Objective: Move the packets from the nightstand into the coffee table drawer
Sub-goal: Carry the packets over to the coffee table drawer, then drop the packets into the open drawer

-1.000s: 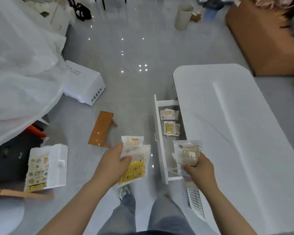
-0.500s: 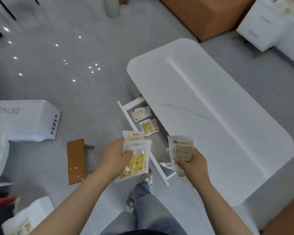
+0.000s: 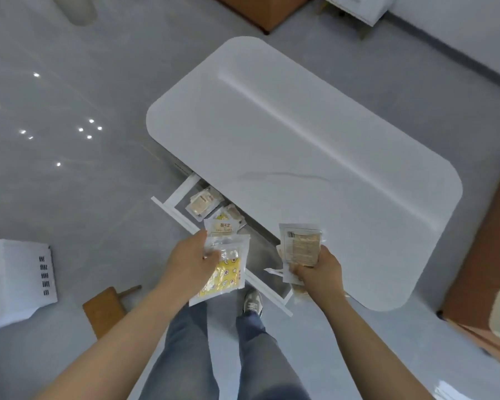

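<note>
My left hand (image 3: 189, 262) grips a stack of packets (image 3: 225, 269), a clear one with yellow contents in front and a white labelled one behind it. My right hand (image 3: 319, 269) grips a clear packet with brown contents (image 3: 300, 245), held upright over the near end of the open drawer (image 3: 175, 210). The white drawer sticks out from under the white coffee table (image 3: 315, 157). Two packets (image 3: 202, 202) lie inside it at the far end; one of them is partly hidden by the packets in my left hand.
A white box (image 3: 15, 281) lies on the grey floor at the left, a small wooden stool (image 3: 104, 308) beside it. Brown cardboard boxes (image 3: 485, 255) stand at the right edge and at the top. My legs and one shoe (image 3: 253, 303) are below the drawer.
The view has swung left and closer, so the table now sits more to the right. Both hands keep their packets; the right one has turned its packet more upright above the drawer.
</note>
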Demonstrator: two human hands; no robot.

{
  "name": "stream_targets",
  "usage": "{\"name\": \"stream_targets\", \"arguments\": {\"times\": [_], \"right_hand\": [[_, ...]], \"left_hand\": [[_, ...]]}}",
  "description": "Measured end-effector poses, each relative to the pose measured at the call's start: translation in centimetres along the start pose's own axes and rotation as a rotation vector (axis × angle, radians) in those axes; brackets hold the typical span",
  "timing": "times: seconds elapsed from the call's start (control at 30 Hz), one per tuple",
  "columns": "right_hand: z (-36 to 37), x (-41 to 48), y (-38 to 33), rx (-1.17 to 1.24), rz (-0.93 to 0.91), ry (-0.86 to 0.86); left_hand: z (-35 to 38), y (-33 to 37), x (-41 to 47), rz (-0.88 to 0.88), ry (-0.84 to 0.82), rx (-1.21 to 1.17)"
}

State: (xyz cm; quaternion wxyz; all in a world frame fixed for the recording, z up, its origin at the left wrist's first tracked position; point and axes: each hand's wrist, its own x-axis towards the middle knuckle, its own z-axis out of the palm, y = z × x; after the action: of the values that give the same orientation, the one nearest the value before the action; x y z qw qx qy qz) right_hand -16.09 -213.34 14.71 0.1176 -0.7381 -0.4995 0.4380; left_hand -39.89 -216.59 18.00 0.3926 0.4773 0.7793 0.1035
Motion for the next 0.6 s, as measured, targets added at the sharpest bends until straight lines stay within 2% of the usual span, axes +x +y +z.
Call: {"name": "stream_targets", "arguments": {"times": [0.3, 0.6], "right_hand": [[5.7, 3.0, 2.4, 0.124, 0.213, 0.099], [13.6, 10.0, 7.0, 0.152, 0.304, 0.123]], "left_hand": [[2.7, -4.0, 9.3, 0.064, -0.190, 0.117], [10.5, -10.0, 19.2, 0.059, -0.238, 0.123]]}}
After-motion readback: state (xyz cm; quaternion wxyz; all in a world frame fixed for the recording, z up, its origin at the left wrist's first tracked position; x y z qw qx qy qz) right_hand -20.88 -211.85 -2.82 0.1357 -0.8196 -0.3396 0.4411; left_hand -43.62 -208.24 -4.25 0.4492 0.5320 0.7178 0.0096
